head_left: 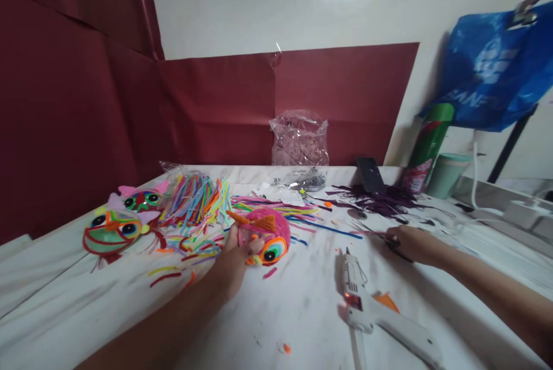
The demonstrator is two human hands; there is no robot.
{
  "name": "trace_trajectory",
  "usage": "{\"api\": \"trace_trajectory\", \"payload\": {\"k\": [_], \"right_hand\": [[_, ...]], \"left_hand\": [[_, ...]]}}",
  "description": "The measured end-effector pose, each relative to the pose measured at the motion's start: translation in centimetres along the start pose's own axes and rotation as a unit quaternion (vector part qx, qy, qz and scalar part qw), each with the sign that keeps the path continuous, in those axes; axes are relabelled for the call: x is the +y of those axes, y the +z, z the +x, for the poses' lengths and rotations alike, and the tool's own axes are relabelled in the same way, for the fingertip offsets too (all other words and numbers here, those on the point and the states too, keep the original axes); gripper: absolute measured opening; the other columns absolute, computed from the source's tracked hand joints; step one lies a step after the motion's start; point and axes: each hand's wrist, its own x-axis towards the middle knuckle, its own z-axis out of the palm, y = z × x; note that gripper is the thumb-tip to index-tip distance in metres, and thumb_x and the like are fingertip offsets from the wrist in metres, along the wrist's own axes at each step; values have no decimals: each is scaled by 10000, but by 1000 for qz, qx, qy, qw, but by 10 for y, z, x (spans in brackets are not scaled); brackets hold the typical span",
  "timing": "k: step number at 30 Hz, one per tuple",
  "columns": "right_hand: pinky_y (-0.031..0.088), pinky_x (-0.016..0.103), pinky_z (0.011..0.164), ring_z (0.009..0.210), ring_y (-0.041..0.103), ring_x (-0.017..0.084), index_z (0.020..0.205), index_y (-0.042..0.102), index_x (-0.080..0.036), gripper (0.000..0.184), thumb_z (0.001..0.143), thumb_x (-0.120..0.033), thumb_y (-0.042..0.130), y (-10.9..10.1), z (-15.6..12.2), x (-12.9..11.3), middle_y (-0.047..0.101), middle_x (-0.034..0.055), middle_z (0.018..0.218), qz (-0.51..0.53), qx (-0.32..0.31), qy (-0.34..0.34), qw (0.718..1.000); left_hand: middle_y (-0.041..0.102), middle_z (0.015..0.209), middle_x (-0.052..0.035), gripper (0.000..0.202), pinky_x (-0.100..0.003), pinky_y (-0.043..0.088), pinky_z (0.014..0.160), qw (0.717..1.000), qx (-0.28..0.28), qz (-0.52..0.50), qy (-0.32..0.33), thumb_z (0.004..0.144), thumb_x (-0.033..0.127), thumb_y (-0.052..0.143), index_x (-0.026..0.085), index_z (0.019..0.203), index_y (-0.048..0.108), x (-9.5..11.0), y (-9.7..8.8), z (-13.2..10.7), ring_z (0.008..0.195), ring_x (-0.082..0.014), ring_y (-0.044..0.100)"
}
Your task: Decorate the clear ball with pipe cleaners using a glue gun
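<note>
My left hand (pixel 235 257) is closed around a pink pipe-cleaner ball with big eyes and orange ears (pixel 265 234), holding it just above the white table (pixel 302 306). My right hand (pixel 408 243) rests on the table to the right, fingers closed on the handles of a pair of scissors (pixel 375 233) whose blades point left. A white glue gun (pixel 371 309) lies between my arms, nozzle pointing away from me.
Two finished owl-like balls, one green (pixel 112 231) and one with pink ears (pixel 142 198), sit at the left by a pile of coloured pipe cleaners (pixel 196 200). Purple strands (pixel 384 197), a phone (pixel 370 175), a clear bag (pixel 299 139), a can (pixel 425 148) and a cup (pixel 447 174) stand behind.
</note>
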Motion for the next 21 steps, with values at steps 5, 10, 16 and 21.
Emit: {"api": "trace_trajectory", "payload": {"k": [5,10,16,21], "right_hand": [[417,335,502,524,626,267,603,658,-186,84,538,-138,680,-17,0,-1,645,68,539,52,-59,27,996],[487,414,636,709,667,313,830,689,-202,163,727,-234,567,-42,-11,-61,703,132,788,108,49,2,993],[562,385,756,1009,642,270,1288,516,-187,574,764,-387,636,-36,-35,-195,625,142,1237,337,49,-140,930],[538,364,785,1135,574,274,1259,536,-187,574,724,-314,702,-28,-30,-237,602,136,1260,417,28,-164,893]], "left_hand": [[681,1096,-51,839,-415,460,988,997,14,64,48,620,212,806,289,1329,364,4,2,-4,1082,-248,630],[662,1165,-84,956,-423,500,930,995,27,74,61,575,222,846,287,1365,311,9,7,-8,1066,-288,647],[636,1201,-100,969,-435,479,963,994,39,81,69,551,218,849,278,1361,320,5,14,-14,1132,-304,612],[655,1171,-84,990,-399,490,941,994,37,72,76,528,189,841,275,1369,327,6,18,-18,1066,-281,644]]}}
